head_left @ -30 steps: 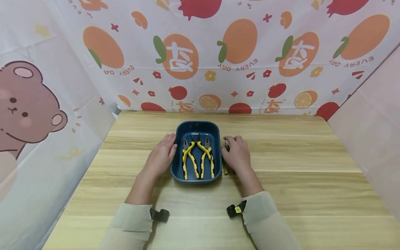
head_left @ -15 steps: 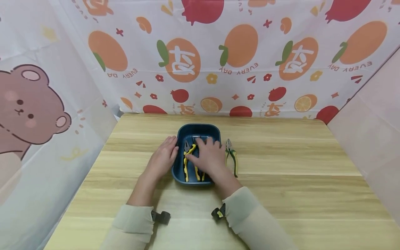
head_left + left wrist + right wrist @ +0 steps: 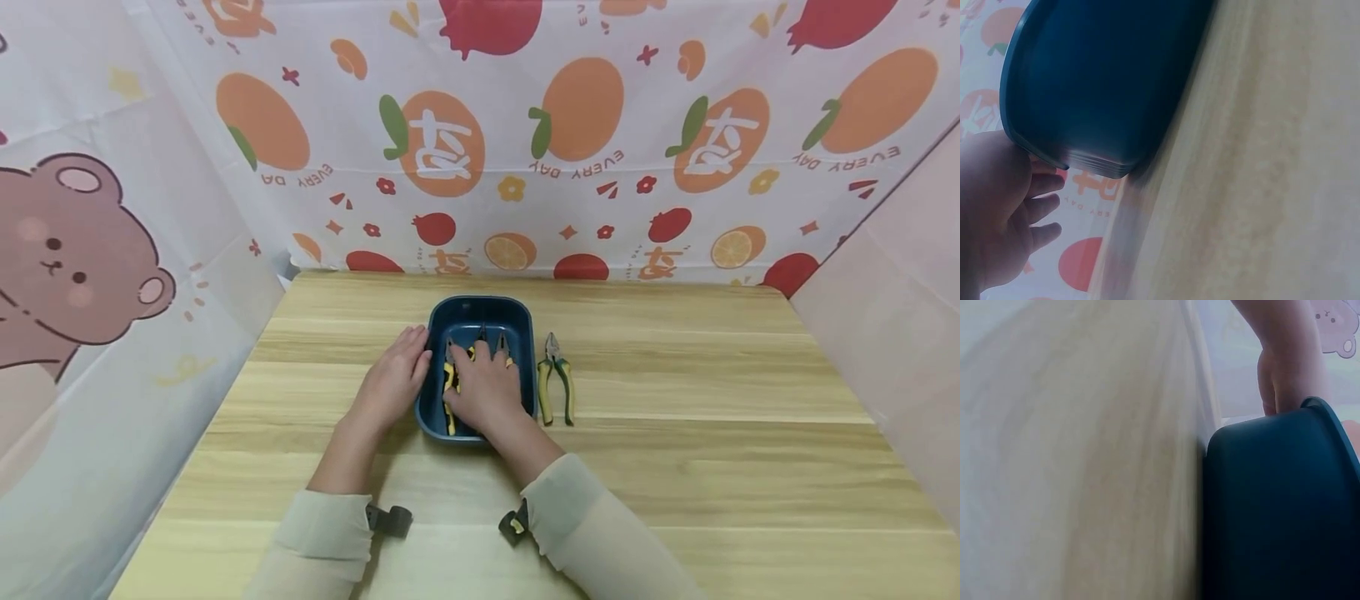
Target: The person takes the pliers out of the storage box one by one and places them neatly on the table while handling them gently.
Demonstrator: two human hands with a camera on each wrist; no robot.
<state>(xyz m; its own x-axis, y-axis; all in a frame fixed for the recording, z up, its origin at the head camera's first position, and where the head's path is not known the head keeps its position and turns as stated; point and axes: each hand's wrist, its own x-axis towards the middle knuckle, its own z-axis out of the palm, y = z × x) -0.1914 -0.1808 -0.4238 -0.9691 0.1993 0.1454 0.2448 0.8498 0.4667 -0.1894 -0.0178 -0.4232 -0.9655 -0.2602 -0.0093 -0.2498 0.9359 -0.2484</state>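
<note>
A dark blue tray (image 3: 480,309) stands on the table with yellow-and-black pliers in it. My left hand (image 3: 392,377) rests along its left side, fingers extended, as the left wrist view also shows beside the tray's rim (image 3: 1007,94). My right hand (image 3: 486,388) reaches down inside the tray. It covers most of the tools there; the left pliers (image 3: 450,408) show a handle, and the right pliers' tip (image 3: 503,342) pokes out past the fingers. Whether those fingers grip a tool I cannot tell. Green-and-yellow pliers (image 3: 554,359) lie just right of the tray.
The wooden table (image 3: 712,433) extends to both sides. A fruit-printed cloth (image 3: 510,192) hangs behind it, and a bear-printed cloth (image 3: 97,250) is at the left. A small dark camera (image 3: 390,522) sits at the left cuff, another (image 3: 514,525) at the right.
My right hand has left the green-and-yellow pliers, moved left into the tray, then shifted farther left over the tools. Those pliers now lie uncovered beside it. My left hand stays at the tray's side.
</note>
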